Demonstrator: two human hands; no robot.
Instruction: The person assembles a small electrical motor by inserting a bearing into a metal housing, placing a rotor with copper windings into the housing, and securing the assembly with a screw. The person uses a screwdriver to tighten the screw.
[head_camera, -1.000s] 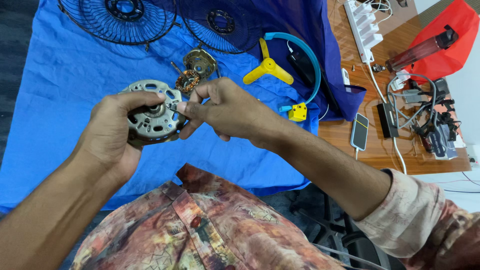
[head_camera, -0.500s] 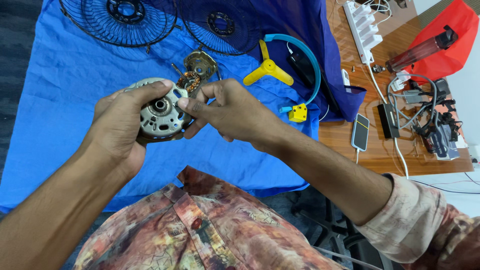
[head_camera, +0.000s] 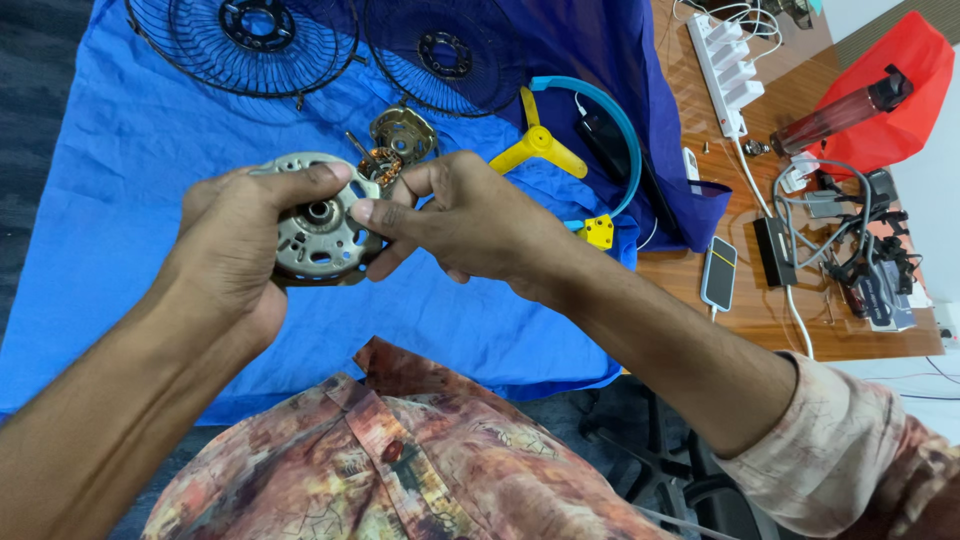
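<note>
Both hands' fingers pinch the motor housing (head_camera: 318, 235) rim above blue cloth (head_camera: 130, 160).

Two fan grilles (head_camera: 245, 45) (head_camera: 445, 55), one yellow fan blade (head_camera: 540, 145) beside them, one motor housing (head_camera: 318, 222), one phone (head_camera: 718, 273), one power strip (head_camera: 725, 65).

One head-worn camera looks steeply down from above the person's chest; it faces forward over the blue cloth (head_camera: 120, 180) toward the wooden counter (head_camera: 790, 330) at right; both forearms sit close, filling the lower frame.
</note>
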